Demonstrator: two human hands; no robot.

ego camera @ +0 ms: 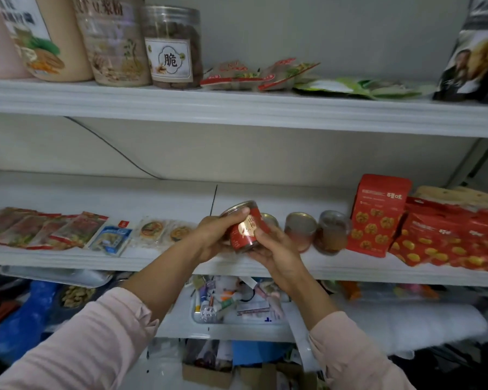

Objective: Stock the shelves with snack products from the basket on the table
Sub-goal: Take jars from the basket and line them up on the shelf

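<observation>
Our left hand (217, 235) and right hand (276, 249) were both wrapped around one small red-labelled can (244, 229), holding it tilted just above the front edge of the middle shelf (164, 260); the left fingers curled over its metal-rimmed top while the right hand cupped it from below and the side. Just to the right of it, another can (269, 219) peeped out from behind, and two more round cans (300, 230) (333, 232) stood side by side on the same shelf. Beyond those stood an upright red box (378, 215) printed with yellow snack shapes, with red bags (448, 243) of the same pattern lying beside it. To our left, flat snack packets (48, 230) lay spread along the shelf, reaching nearly to our left hand. On the top shelf (237, 108) we saw tall canisters (113, 40), a clear jar (174, 49) of brown snacks with a white label, and flat red and green pouches (254, 74). Our pink sleeves (90, 339) filled the lower corners of the view.
</observation>
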